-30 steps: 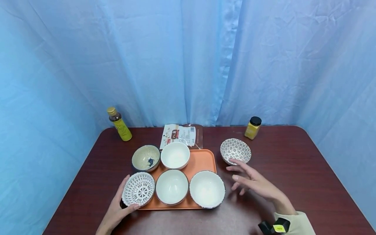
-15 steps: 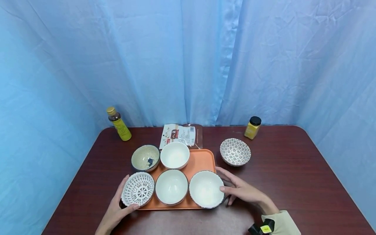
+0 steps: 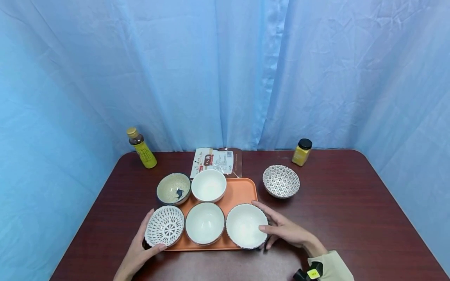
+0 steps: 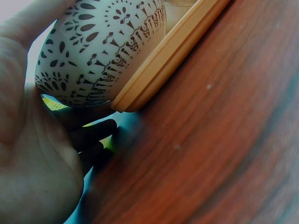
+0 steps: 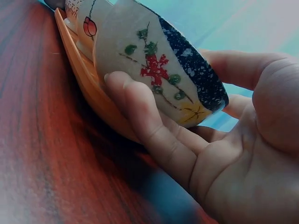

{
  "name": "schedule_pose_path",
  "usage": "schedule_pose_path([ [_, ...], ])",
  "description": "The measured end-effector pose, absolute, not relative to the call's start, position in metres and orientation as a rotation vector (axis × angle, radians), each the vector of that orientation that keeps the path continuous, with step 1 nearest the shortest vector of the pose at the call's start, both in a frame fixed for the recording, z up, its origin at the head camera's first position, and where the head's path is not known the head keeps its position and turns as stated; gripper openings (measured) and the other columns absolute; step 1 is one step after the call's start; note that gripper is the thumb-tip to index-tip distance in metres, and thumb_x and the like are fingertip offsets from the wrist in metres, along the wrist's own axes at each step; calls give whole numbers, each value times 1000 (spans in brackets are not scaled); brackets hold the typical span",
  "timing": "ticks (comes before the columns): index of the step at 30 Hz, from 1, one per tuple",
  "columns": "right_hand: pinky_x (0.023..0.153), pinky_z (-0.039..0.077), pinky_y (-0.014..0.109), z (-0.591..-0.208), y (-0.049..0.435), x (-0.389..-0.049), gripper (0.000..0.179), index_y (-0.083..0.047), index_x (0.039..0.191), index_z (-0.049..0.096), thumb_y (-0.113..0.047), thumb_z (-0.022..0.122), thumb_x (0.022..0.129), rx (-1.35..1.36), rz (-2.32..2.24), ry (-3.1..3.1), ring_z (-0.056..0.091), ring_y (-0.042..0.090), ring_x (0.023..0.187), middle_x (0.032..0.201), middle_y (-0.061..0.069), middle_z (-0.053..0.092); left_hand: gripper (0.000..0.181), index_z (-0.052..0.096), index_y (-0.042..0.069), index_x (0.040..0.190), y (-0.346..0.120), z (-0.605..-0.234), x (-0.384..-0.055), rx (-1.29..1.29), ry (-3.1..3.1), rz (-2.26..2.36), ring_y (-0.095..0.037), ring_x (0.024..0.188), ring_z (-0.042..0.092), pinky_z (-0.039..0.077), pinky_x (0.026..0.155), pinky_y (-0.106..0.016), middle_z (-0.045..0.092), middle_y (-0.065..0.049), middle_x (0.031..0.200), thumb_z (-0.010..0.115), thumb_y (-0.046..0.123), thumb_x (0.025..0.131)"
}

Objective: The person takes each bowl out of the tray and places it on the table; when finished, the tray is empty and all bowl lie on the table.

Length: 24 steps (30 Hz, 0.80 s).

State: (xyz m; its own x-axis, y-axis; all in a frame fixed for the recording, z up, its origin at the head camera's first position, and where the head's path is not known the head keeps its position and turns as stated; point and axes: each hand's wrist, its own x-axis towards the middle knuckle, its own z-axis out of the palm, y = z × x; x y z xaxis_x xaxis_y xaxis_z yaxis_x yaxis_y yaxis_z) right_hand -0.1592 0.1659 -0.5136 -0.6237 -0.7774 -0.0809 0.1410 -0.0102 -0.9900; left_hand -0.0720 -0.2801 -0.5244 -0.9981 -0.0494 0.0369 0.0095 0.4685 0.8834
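Note:
On the left, my left hand (image 3: pixel 138 249) grips a bowl with a black-and-white pattern (image 3: pixel 165 226), thumb at its near rim and fingers round its outer side. In the left wrist view the patterned wall (image 4: pixel 112 51) of that bowl sits at the edge of an orange tray (image 4: pixel 163 60). Across the tray, my right hand (image 3: pixel 290 230) holds a white bowl (image 3: pixel 247 226), thumb over the rim. In the right wrist view this bowl shows a red flower (image 5: pixel 155 70) and a dark speckled band, with fingers along its side. Between the two stands another white bowl (image 3: pixel 205 224).
A white bowl (image 3: pixel 209 185) and a speckled bowl (image 3: pixel 172 188) stand at the tray's back left. Behind lies a food packet (image 3: pixel 214 160). A patterned bowl (image 3: pixel 281 180), a yellow jar (image 3: pixel 301 153) and a green-labelled bottle (image 3: pixel 142 149) stand on the table (image 3: pixel 351 195).
My right hand has moved left and toward me, away from the patterned bowl at the right, and taken hold of the white bowl. My left hand has stayed on its bowl.

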Motion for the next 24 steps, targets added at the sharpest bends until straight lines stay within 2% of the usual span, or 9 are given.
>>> schedule_pose_path([
  [5, 65, 61, 46, -515, 166, -160, 71, -12, 162, 7, -4, 47, 103, -696, -1790, 1520, 74, 26, 75, 150, 30, 34, 107, 17, 22, 162, -280, -524, -73, 79, -2662, -1606, 28, 128, 20, 18, 98, 1, 22, -12, 167, 82, 15, 78],
  [7, 64, 61, 43, -514, 166, -160, 71, -11, 162, 7, -4, 47, 103, -695, -1814, 1489, 74, 26, 75, 148, 24, 41, 107, 16, 23, 162, -279, -523, -75, 110, -2677, -1616, 25, 130, 19, 21, 111, -14, 21, -10, 168, 82, 16, 78],
  [9, 64, 61, 40, -514, 166, -160, 71, -11, 162, 8, -3, 47, 103, -685, -1833, 1470, 75, 27, 75, 146, 19, 45, 107, 15, 24, 162, -278, -523, -76, 139, -2690, -1631, 18, 136, 19, 22, 119, -35, 20, -9, 169, 82, 18, 78],
  [12, 63, 61, 37, -514, 168, -161, 71, -9, 162, 9, -3, 47, 102, -670, -1859, 1470, 75, 27, 74, 141, 15, 52, 107, 15, 24, 162, -278, -522, -77, 157, -2694, -1654, 6, 144, 19, 20, 116, -62, 18, -8, 169, 82, 18, 79],
  [14, 62, 61, 36, -513, 169, -161, 71, -7, 161, 9, -3, 47, 102, -653, -1877, 1485, 75, 26, 73, 137, 13, 56, 107, 15, 24, 162, -278, -522, -76, 155, -2695, -1653, 1, 145, 20, 20, 115, -63, 18, -9, 169, 82, 18, 79],
  [18, 62, 61, 37, -508, 172, -163, 72, -8, 161, 10, -2, 49, 101, -620, -1912, 1522, 74, 24, 72, 133, 8, 59, 106, 15, 26, 162, -278, -522, -75, 160, -2710, -1624, 13, 140, 19, 23, 118, -41, 20, -8, 169, 82, 19, 79],
  [21, 62, 61, 37, -502, 175, -164, 72, -8, 161, 10, -2, 49, 101, -600, -1940, 1550, 75, 27, 73, 131, 5, 60, 106, 15, 27, 162, -279, -521, -74, 164, -2715, -1615, 21, 134, 18, 24, 116, -34, 20, -7, 169, 81, 20, 80],
  [22, 62, 61, 36, -499, 176, -164, 72, -8, 161, 9, -2, 49, 101, -592, -1946, 1562, 75, 27, 73, 129, 5, 62, 106, 15, 26, 162, -279, -521, -73, 155, -2709, -1616, 22, 133, 17, 23, 117, -40, 20, -8, 169, 81, 19, 80],
  [24, 61, 60, 34, -494, 178, -164, 71, -9, 162, 9, -3, 48, 102, -575, -1964, 1585, 76, 29, 73, 126, 5, 65, 106, 15, 26, 162, -280, -521, -73, 155, -2709, -1617, 24, 132, 17, 22, 117, -29, 20, -8, 169, 81, 20, 80],
])
